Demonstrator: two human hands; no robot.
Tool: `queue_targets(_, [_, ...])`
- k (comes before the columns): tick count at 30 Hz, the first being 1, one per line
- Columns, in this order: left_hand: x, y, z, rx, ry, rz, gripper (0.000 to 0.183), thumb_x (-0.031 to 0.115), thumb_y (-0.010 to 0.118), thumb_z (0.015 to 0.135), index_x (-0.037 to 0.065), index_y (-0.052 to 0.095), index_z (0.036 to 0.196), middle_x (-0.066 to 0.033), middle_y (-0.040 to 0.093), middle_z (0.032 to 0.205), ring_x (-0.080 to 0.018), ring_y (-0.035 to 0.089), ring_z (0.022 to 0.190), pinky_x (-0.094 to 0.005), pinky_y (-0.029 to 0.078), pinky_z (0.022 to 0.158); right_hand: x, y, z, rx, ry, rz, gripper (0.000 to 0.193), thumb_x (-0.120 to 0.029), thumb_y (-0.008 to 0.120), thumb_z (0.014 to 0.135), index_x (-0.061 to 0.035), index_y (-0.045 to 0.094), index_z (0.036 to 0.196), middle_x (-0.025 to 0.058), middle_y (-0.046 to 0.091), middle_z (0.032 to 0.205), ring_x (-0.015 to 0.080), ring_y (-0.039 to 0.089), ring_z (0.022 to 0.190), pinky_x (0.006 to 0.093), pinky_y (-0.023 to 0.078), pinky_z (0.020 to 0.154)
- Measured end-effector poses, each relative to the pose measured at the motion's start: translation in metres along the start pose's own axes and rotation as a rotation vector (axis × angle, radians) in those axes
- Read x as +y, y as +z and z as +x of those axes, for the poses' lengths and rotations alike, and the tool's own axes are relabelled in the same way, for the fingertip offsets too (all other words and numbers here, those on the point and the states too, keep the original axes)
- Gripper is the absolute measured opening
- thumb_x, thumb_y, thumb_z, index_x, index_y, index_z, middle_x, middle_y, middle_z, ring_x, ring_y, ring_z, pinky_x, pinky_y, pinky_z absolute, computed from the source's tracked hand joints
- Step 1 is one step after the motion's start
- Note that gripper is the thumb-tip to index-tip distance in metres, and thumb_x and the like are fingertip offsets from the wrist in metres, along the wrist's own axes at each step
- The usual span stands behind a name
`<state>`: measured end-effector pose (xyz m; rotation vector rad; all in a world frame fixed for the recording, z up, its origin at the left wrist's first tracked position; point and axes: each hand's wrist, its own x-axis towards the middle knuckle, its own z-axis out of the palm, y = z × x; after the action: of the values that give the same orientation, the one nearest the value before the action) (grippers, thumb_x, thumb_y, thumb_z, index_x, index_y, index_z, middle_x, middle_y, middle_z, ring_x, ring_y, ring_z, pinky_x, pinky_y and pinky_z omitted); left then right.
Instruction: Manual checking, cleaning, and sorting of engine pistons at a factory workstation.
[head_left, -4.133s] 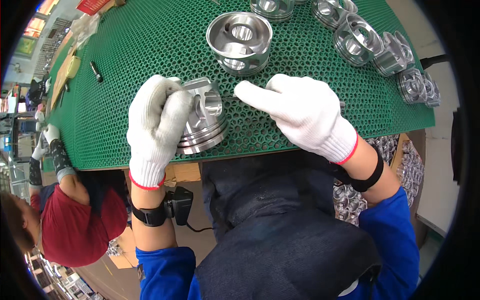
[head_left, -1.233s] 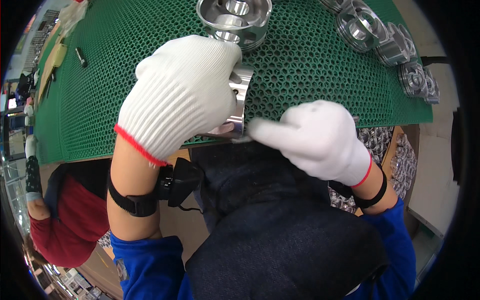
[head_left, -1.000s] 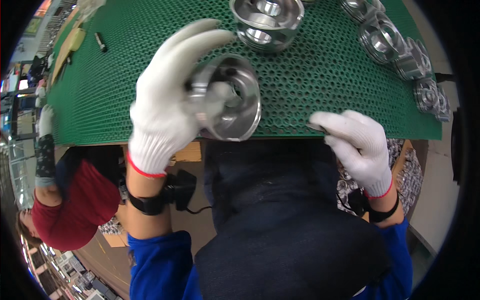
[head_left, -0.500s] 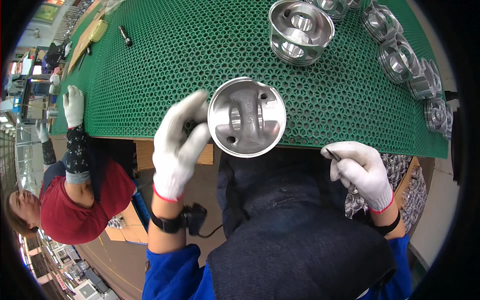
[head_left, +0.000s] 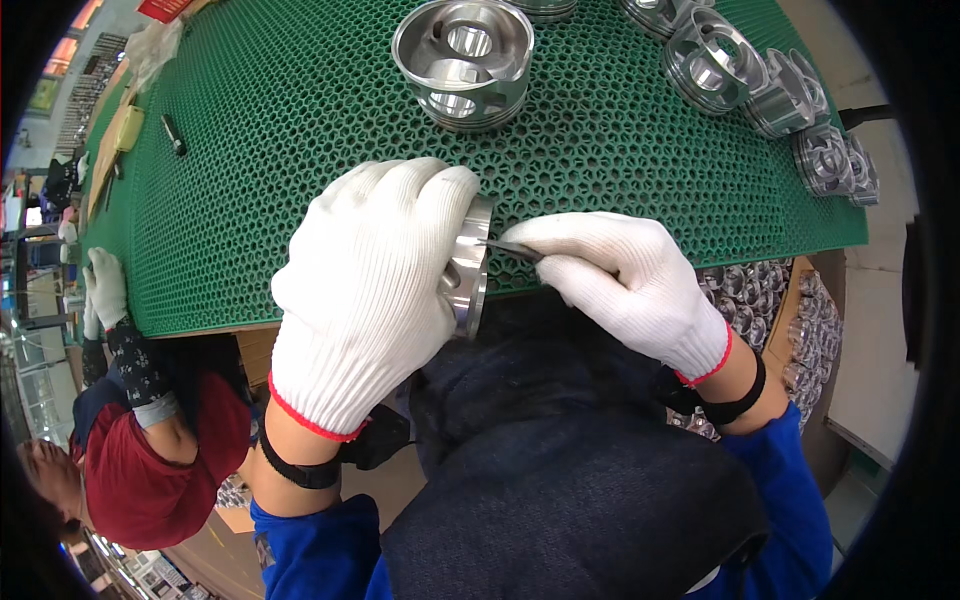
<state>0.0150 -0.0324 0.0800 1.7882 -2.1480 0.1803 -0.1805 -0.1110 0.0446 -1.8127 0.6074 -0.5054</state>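
A shiny metal piston stands on its side near the table's front edge, gripped by my white-gloved left hand. My fingers wrap over its far side, hiding most of it. Between the thumb and forefinger of my gloved right hand is a thin dark pointed tool. Its tip meets the piston's side wall, close to the ring grooves. What kind of tool it is I cannot make out. Beyond my hands, a larger-looking piston rests on the green mat with its hollow side up.
Several more pistons line the mat's right side. Below the right edge are boxes of pistons. A dark pen-like tool and a yellow object lie at the far left. A co-worker in a red shirt is at the left.
My left hand has turned the piston from facing me to edge-on. My right hand has come left and brought the dark tool against it. The view has shifted to the right.
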Motion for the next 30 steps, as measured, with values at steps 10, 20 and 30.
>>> queue_targets(10, [-0.009, -0.005, 0.043, -0.422, -0.187, 0.059, 0.032, 0.012, 0.069, 0.076, 0.009, 0.068, 0.108, -0.0118, 0.07, 0.096, -0.0335, 0.067, 0.092, -0.0422, 0.054, 0.078, 0.004, -0.018, 0.004, -0.079, -0.424, -0.628, 0.029, -0.014, 0.067, 0.08, -0.0178, 0.07, 0.109, 0.0019, 0.059, 0.068, 0.0196, 0.061, 0.055, 0.0306, 0.05, 0.047])
queue_targets(20, [-0.033, -0.007, 0.013, -0.111, -0.292, -0.41, 0.041, 0.003, 0.07, 0.081, 0.009, 0.064, 0.121, -0.0117, 0.063, 0.102, -0.0241, 0.064, 0.086, -0.0318, 0.052, 0.076, 0.005, -0.037, -0.003, -0.08, -0.452, -0.606, 0.035, -0.005, 0.065, 0.077, -0.0109, 0.07, 0.111, 0.0064, 0.055, 0.066, 0.026, 0.057, 0.055, 0.0378, 0.046, 0.051])
queue_targets(30, [-0.01, -0.059, -0.103, -0.369, -0.602, -0.232, 0.076, 0.011, 0.066, 0.084, 0.003, 0.026, 0.148, -0.0197, 0.063, 0.088, -0.039, 0.064, 0.083, -0.0465, 0.052, 0.073, 0.057, -0.058, -0.006, 0.236, -0.29, -0.934, 0.038, -0.001, 0.063, 0.082, -0.0092, 0.067, 0.119, 0.0117, 0.055, 0.076, 0.0304, 0.056, 0.067, 0.0389, 0.045, 0.063])
